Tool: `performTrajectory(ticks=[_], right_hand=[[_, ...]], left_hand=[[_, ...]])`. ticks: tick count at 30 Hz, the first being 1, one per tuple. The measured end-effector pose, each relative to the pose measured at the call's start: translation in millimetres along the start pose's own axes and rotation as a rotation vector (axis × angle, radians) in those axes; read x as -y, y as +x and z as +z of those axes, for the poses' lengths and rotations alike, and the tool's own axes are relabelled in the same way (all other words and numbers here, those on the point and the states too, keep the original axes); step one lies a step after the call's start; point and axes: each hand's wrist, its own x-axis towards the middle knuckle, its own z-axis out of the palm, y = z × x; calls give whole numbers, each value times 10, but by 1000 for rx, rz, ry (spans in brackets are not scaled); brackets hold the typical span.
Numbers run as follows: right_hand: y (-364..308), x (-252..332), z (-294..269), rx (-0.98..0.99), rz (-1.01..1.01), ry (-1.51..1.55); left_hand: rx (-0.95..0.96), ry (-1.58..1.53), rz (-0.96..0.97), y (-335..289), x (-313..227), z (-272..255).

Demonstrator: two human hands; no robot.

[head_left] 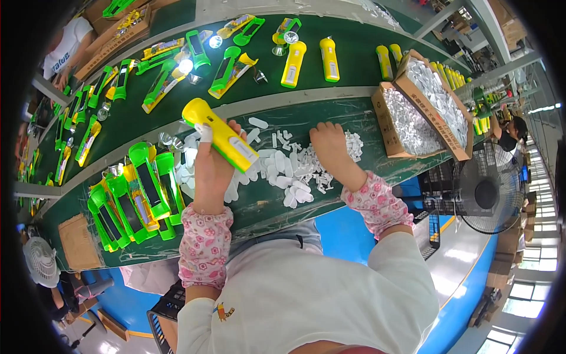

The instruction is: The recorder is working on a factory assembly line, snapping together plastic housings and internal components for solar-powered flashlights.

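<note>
My left hand is closed round a yellow flashlight, which is tilted with its head up and to the left. A pale switch piece shows on the side of its body. My right hand is over a pile of small white plastic parts, fingers curled down; whatever they pinch, if anything, is hidden. Between the two hands lie flat, oval white plastic pieces. Left of my left hand, several green-and-yellow flashlight shells with dark panels lie stacked together, beside loose clear lamp reflectors.
Two cardboard boxes of white parts stand at the right. Beyond a metal rail, a green conveyor belt carries open green shells and yellow flashlights. A black fan stands at right; another person works at far left.
</note>
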Motion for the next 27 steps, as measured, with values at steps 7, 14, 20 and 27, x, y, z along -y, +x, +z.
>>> performTrajectory(ticks=[7,14,20,27], right_hand=[[147,-216,-190,12,-30,814],[528,347,-1063,65,-44,1670],[528,531,-933,-171,-208,1558],[518,761,-734,-283,-24,1642]], left_hand=[[79,299,53,-55,185,117],[241,537,59,-120,303,342],[236,906,337,-251,255,357],[202,1042,366,-198,356,176]])
